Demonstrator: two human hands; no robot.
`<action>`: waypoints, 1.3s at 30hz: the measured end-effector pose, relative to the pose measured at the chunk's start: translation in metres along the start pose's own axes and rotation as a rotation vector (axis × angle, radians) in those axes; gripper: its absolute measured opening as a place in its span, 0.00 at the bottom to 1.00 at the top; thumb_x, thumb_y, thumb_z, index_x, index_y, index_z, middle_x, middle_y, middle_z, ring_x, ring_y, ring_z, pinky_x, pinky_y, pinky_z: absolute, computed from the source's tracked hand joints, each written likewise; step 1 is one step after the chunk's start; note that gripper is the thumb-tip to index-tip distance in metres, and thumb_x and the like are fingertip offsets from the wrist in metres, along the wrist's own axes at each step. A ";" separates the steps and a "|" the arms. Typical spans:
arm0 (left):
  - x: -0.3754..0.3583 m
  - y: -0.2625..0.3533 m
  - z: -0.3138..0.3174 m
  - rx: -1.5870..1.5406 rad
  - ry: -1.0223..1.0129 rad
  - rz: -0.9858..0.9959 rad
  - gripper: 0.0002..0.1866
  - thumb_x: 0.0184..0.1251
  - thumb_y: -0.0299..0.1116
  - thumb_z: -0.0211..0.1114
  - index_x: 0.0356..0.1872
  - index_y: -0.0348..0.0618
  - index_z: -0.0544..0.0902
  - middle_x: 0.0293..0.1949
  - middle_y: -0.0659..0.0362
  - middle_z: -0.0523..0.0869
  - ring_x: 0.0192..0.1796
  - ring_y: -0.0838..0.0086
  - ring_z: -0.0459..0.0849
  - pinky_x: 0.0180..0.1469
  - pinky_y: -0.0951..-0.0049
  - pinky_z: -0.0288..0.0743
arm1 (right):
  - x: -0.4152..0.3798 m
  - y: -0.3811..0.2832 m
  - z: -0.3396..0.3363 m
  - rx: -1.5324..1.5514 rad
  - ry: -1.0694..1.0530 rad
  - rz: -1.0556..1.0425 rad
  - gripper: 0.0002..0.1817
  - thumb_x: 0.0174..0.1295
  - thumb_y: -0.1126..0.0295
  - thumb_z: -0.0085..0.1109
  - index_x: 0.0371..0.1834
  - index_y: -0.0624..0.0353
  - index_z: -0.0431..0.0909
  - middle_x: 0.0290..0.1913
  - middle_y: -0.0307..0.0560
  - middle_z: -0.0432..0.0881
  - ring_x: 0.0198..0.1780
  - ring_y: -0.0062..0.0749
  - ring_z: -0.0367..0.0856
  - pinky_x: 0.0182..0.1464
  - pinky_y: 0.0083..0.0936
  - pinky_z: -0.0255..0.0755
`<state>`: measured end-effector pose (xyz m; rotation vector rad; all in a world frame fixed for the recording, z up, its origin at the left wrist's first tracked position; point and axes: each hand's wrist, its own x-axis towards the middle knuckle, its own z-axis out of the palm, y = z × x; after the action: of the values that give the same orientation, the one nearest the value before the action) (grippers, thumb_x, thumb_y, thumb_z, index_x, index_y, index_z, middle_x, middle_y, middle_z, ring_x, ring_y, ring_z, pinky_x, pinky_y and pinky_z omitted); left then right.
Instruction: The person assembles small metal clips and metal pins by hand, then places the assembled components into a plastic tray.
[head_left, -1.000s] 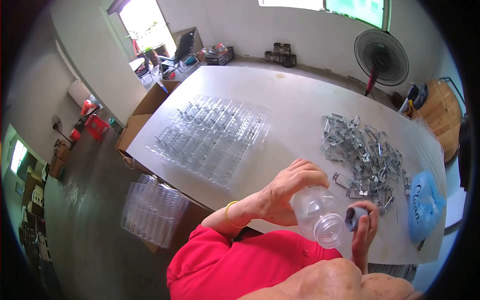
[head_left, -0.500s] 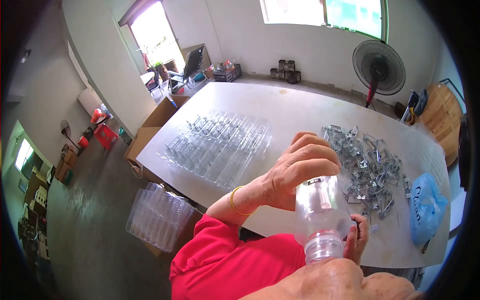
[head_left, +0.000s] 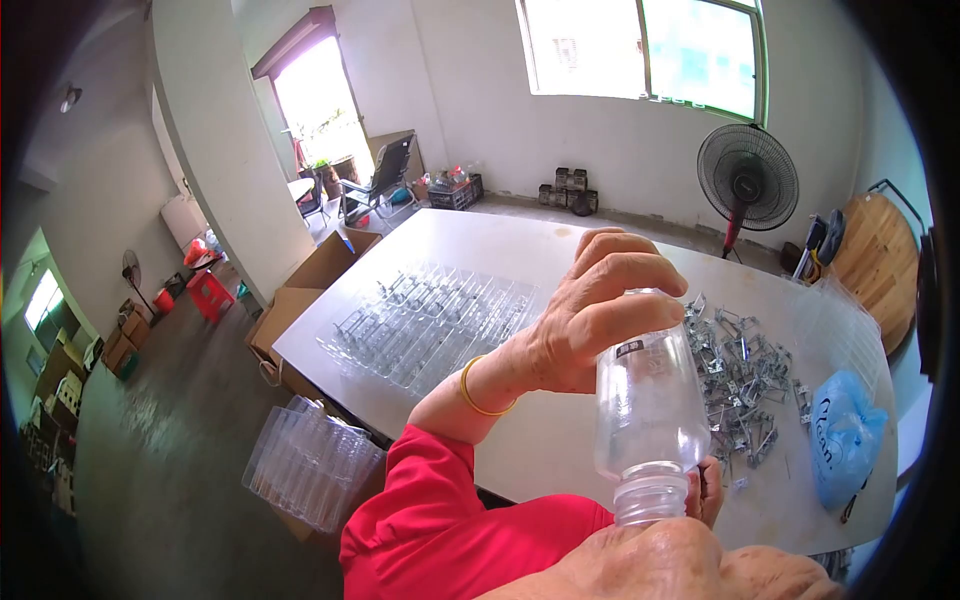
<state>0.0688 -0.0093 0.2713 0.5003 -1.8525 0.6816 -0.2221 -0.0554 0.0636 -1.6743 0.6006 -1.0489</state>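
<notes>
My left hand, with a yellow bracelet on its wrist, grips the base of a clear plastic bottle. The bottle is tipped, its uncapped neck down against the person's skin at the bottom of the view. Partly hidden behind the bottle neck is my right hand, fingers curled; what they hold, if anything, cannot be made out. A pile of small metal parts lies on the white table beyond the bottle. Clear plastic trays with metal parts in them lie to the left.
A blue plastic bag and clear plastic sheets lie on the table's right. Stacked clear trays and a cardboard box stand beside its left edge. Behind the table is a standing fan.
The view has tilted up, so the room sits lower in the frame. My left hand has raised the bottle's base, and the bottle is steeper. Less of my right hand shows.
</notes>
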 end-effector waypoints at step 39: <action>0.035 -0.021 -0.007 0.073 0.075 0.154 0.31 0.50 0.36 0.81 0.55 0.53 0.76 0.54 0.54 0.81 0.55 0.58 0.81 0.67 0.42 0.68 | 0.003 0.036 0.009 0.137 0.064 0.024 0.14 0.78 0.61 0.54 0.52 0.61 0.76 0.34 0.34 0.75 0.30 0.11 0.69 0.30 0.13 0.71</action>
<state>0.0738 -0.0212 0.3110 0.3768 -1.8135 0.8626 -0.2095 -0.0657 0.0299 -1.5160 0.5758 -1.1051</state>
